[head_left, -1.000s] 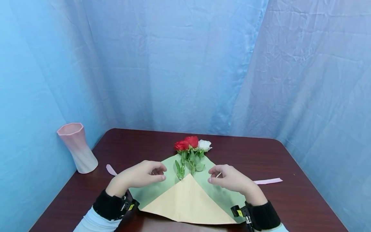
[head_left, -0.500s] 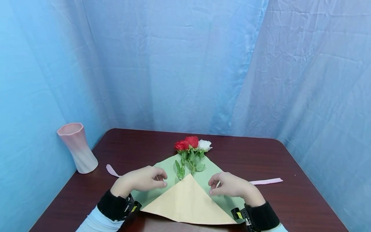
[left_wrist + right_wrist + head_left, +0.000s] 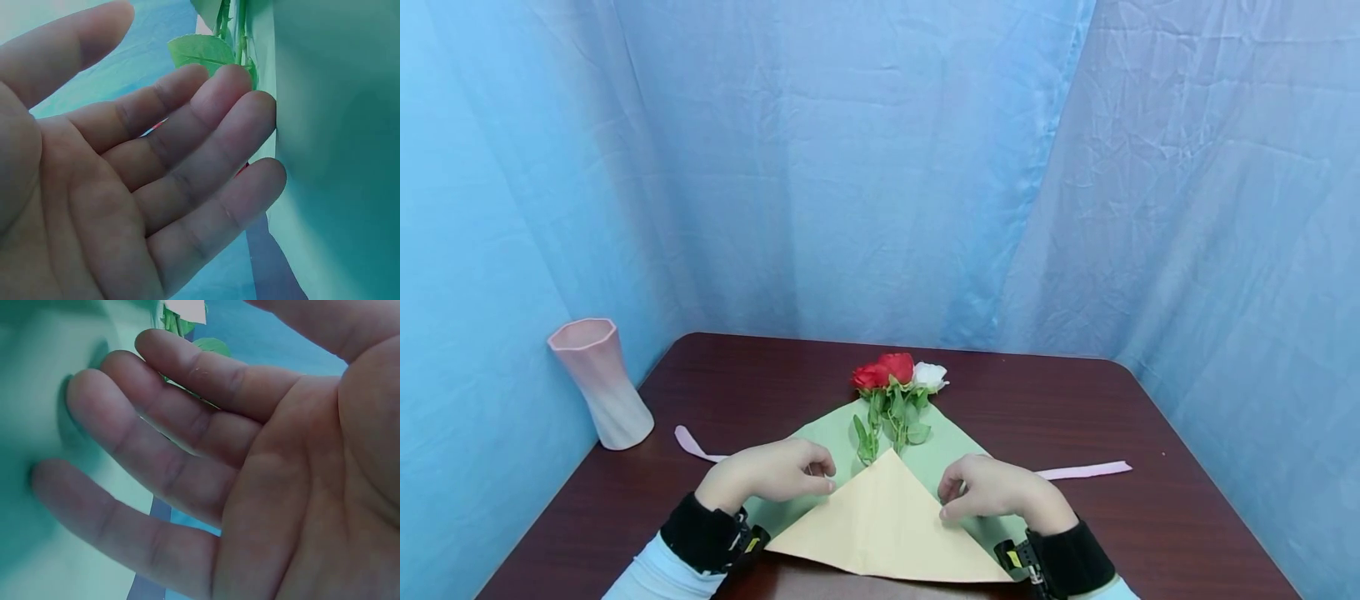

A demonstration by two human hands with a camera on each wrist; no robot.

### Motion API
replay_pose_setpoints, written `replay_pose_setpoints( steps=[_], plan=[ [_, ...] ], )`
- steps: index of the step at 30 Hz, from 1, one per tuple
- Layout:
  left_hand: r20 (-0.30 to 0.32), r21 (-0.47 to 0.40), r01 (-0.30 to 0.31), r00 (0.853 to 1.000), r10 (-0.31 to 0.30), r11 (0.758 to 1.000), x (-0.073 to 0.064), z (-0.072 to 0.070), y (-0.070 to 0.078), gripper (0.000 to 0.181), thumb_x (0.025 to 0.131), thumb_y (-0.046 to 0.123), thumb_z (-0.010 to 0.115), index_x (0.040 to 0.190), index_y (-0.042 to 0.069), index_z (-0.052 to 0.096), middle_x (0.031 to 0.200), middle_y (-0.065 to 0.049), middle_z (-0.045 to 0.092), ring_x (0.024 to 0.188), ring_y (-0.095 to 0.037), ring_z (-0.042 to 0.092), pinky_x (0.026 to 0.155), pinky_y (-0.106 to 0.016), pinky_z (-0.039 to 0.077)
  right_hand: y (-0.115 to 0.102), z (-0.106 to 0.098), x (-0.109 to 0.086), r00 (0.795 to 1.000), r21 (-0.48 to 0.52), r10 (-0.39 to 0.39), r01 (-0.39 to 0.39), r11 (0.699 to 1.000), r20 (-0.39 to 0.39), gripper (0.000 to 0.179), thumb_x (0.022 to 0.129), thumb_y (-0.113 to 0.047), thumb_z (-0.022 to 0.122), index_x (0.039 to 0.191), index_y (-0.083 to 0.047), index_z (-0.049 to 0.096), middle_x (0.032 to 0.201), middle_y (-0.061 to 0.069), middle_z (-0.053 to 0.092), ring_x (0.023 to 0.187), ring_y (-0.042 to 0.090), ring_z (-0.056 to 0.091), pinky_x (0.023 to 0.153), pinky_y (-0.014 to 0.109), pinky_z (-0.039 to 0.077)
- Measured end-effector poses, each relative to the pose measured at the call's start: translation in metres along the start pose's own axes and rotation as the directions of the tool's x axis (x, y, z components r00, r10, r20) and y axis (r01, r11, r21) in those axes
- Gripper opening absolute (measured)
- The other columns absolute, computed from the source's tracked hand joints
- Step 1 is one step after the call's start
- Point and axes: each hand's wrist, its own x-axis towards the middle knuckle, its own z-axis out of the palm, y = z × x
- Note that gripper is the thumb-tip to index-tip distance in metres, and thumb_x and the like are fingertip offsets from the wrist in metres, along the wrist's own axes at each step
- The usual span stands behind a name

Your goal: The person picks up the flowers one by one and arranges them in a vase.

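A sheet of wrapping paper, green inside, lies on the table with its near corner folded up as a cream triangle. Two red roses and a white rose lie on it, heads toward the far edge; the fold covers their lower stems. My left hand is over the paper's left side, fingers loosely bent, holding nothing; in the left wrist view its fingertips are at the green surface. On the right side my right hand has spread, slightly bent fingers, with fingertips touching the green paper.
A pink-and-white vase stands at the table's left edge. Pale pink ribbon ends show at left and right, the ribbon's middle being hidden by the paper and hands. Blue curtains hang behind the dark table.
Both hands have come down toward the near edge of the paper, the right one lower than before. The roses, paper, vase and ribbon ends have stayed where they were.
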Motion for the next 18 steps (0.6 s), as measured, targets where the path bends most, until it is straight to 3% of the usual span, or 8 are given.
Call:
replay_pose_setpoints(
  steps=[8,13,18],
  plan=[
    [0.025,-0.014,0.034,0.999,-0.033,0.999,-0.0002,0.0022,0.0041,0.008,0.098,0.026,0.069,0.099,0.019,0.073,0.091,0.014,0.065,0.08,-0.004,0.058,0.071,-0.029,0.051,0.0003,0.0024,0.0004,0.999,0.001,0.027,-0.027,1.0,0.02,0.008,0.086,-0.022,0.079,0.092,-0.02,0.074,0.091,-0.009,0.069,0.086,0.014,0.064,0.068,0.035,0.052],
    [0.032,0.001,0.011,0.999,-0.011,1.0,-0.0001,0.0022,0.0048,0.009,0.098,0.023,0.068,0.098,0.019,0.076,0.089,0.016,0.066,0.08,-0.002,0.06,0.072,-0.027,0.051,0.0012,0.0032,0.0025,0.999,-0.007,0.033,-0.033,0.999,0.022,0.007,0.086,-0.023,0.078,0.091,-0.021,0.074,0.089,-0.01,0.069,0.084,0.01,0.063,0.066,0.033,0.051],
    [0.044,-0.005,-0.02,0.999,0.02,1.0,0.0002,0.0019,0.0039,0.012,0.098,0.018,0.067,0.105,0.016,0.078,0.093,0.014,0.068,0.085,-0.001,0.061,0.076,-0.027,0.053,0.0009,0.0034,0.0034,1.0,-0.013,0.015,-0.015,1.0,0.023,0.006,0.086,-0.022,0.078,0.089,-0.022,0.073,0.088,-0.011,0.068,0.083,0.009,0.063,0.064,0.032,0.05]
  ],
)
